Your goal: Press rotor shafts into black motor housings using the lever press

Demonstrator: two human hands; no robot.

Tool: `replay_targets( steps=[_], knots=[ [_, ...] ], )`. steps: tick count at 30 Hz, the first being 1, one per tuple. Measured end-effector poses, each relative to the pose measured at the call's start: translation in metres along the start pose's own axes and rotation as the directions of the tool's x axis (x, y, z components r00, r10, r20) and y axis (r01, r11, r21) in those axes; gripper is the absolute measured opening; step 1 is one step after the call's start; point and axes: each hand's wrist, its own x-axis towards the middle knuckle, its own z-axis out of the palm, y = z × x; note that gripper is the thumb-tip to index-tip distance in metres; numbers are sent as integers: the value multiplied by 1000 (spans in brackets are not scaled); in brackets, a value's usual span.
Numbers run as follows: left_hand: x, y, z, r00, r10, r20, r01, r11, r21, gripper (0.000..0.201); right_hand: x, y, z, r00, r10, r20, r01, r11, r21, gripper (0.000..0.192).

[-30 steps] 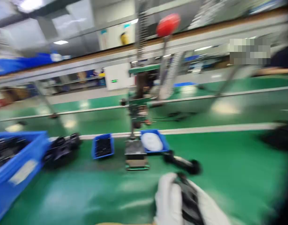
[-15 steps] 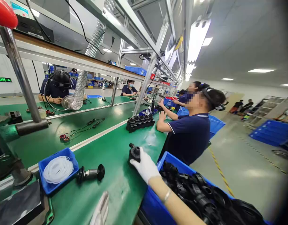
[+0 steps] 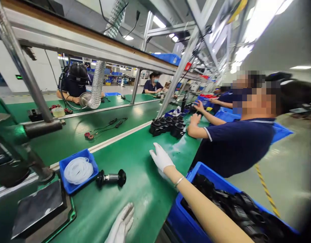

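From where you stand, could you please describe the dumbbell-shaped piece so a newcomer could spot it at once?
On the green bench, find the blue tray of coiled white tubing. The dumbbell-shaped piece lies just right of that tray, beyond the gloved left hand. Two round black ends joined by a grey, metallic-looking middle set it apart from the tubing.

No words, numbers or brands can be read. A small green sign [image 3: 19, 77] glows on the white wall [image 3: 7, 54] at far left, showing just beside the slanted metal rod [image 3: 25, 67]; its marks are too small to make out. On the floor [image 3: 292, 165] at right runs yellow-and-black striped tape [image 3: 266, 190], a marking made of stripes alone.
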Motion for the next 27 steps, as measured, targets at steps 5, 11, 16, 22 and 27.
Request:
replay_targets(
  steps=[5,11,16,22,27],
  knots=[
    [-15,3,17,979,180,-100,-168,979,112,66,-61,-83,21,861,-457,223,413,884,218,57],
    [-28,31,19,843,453,-290,-213,776,594,59,-88,-125,67,814,-534,229,479,840,256,37],
    [-10,84,10,760,641,108,-50,-107,993,61,-79,-117,74,800,-548,244,473,826,305,25],
    [16,113,14,897,380,225,-46,-426,904,46,-87,-99,61,814,-518,262,393,824,408,36],
    [2,102,20,913,389,124,20,-347,938,40,-71,-60,52,926,-331,184,225,872,435,32]
  ],
)
